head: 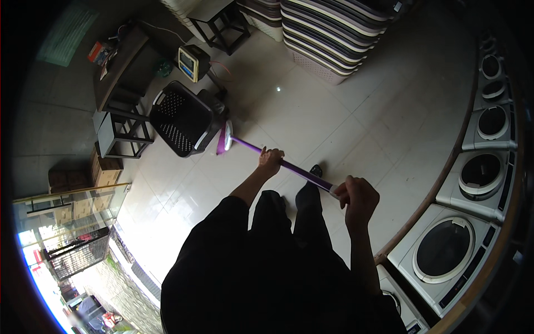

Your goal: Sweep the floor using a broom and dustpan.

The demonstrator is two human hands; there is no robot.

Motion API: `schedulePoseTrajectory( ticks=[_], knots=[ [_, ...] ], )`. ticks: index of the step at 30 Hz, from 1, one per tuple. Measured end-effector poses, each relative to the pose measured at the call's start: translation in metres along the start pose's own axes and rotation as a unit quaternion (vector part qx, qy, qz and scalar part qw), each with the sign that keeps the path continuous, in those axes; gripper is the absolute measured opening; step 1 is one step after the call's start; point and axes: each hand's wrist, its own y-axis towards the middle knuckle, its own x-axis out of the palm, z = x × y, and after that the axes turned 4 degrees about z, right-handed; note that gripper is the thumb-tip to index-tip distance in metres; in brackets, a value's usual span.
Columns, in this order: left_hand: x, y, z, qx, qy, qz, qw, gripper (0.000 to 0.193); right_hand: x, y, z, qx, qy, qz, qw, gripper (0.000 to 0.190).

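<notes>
A purple broom handle slants across the view before me, from the upper left down to the right. Around its middle my left hand is closed. My right hand grips the pale end of the handle, close to my body. At the far end is a white and purple broom head, low by the tiled floor. Just beyond it stands a black plastic laundry basket with perforated sides. The broom head is close to the basket's near side; whether they touch I cannot tell.
Front-loading washing machines line the right side behind a brown rail. Stacked laundry baskets stand at the top. On the left are a digital scale, a desk, a stool, cartons and a glass door.
</notes>
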Motion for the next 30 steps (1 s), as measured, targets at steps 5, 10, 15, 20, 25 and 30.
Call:
schedulePoseTrajectory(
  ticks=[5, 10, 15, 20, 25, 30],
  knots=[
    [0.001, 0.112, 0.116, 0.042, -0.068, -0.021, 0.997, 0.018, -0.053, 0.056, -0.045, -0.015, -0.084, 0.116, 0.99, 0.029],
    [-0.011, 0.141, 0.272, 0.158, -0.269, -0.057, 0.948, 0.017, -0.091, 0.074, -0.156, -0.269, -0.383, 0.104, 0.877, 0.029],
    [-0.054, 0.169, 0.346, 0.321, -0.262, -0.114, 0.903, 0.016, -0.091, 0.105, -0.229, -0.442, -0.323, 0.076, 0.833, 0.034],
    [-0.146, 0.182, 0.326, 0.34, -0.227, -0.056, 0.911, 0.018, -0.124, 0.144, -0.293, -0.461, -0.043, -0.167, 0.87, 0.035],
    [-0.183, 0.261, 0.19, 0.215, -0.205, 0.082, 0.952, 0.019, -0.041, 0.232, -0.231, -0.374, -0.124, 0.128, 0.91, 0.038],
    [-0.177, 0.34, 0.038, 0.047, -0.174, 0.067, 0.981, 0.016, 0.144, 0.316, -0.181, -0.195, -0.167, 0.067, 0.964, 0.031]
  ],
)
